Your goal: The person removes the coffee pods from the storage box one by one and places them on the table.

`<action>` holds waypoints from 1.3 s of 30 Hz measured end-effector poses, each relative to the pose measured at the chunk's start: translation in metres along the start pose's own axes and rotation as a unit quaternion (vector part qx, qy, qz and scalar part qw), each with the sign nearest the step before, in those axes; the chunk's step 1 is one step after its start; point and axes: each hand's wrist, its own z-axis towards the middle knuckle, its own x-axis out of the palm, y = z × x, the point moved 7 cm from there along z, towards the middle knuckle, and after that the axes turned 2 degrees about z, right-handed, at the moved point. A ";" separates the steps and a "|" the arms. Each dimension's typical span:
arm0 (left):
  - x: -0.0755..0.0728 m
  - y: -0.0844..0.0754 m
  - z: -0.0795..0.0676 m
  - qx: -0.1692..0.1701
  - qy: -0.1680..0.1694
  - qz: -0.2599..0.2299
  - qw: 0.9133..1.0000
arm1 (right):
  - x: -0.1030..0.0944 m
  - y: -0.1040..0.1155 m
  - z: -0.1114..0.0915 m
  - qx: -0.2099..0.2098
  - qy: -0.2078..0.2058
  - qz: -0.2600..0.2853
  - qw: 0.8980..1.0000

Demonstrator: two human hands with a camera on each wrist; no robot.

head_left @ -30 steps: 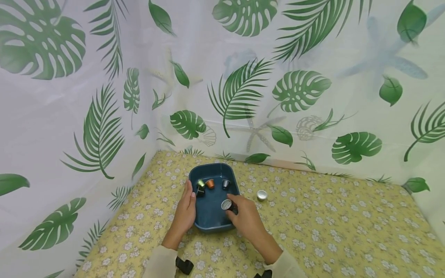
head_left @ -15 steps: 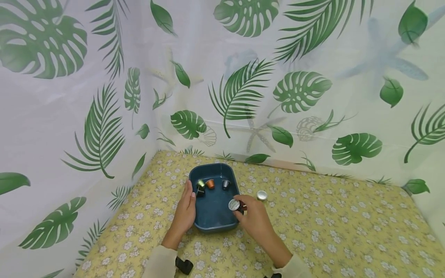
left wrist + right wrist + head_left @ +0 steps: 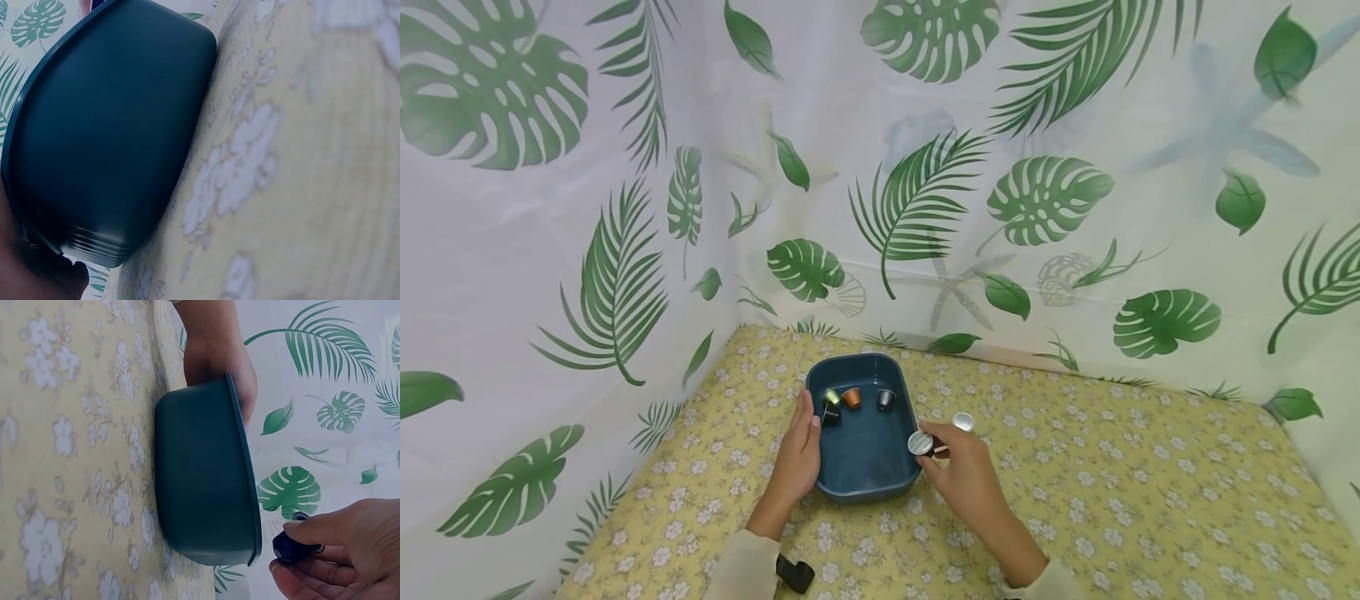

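Observation:
A dark blue tub with rounded corners stands in the middle of the head view. My left hand rests along its left side, straight fingers against the wall. Between thumb and fingers my right hand pinches a coffee capsule, its silver lid facing up. The right wrist view shows this capsule's dark blue body just beyond the tub's rim. Inside the tub lie a green capsule, an orange capsule, a grey capsule and a black capsule.
Another silver-lidded capsule lies on the table right of the tub, partly behind my right hand. A yellow flowered cloth covers the table. White leaf-print curtains close off the back and left.
My right hand has carried the pinched capsule from over the inside of the tub to its right rim. The left hand and the capsules in the tub have stayed put.

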 end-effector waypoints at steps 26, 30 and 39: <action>0.000 -0.002 -0.001 -0.004 -0.002 -0.007 1.000 | -0.031 -0.034 -0.014 0.027 -0.028 0.001 0.999; 0.000 -0.002 -0.001 -0.003 -0.001 -0.008 1.000 | -0.036 -0.038 -0.014 0.031 -0.036 -0.003 0.999; 0.001 -0.001 0.000 -0.004 -0.001 -0.007 1.000 | -0.047 -0.045 -0.013 0.021 -0.056 -0.012 0.998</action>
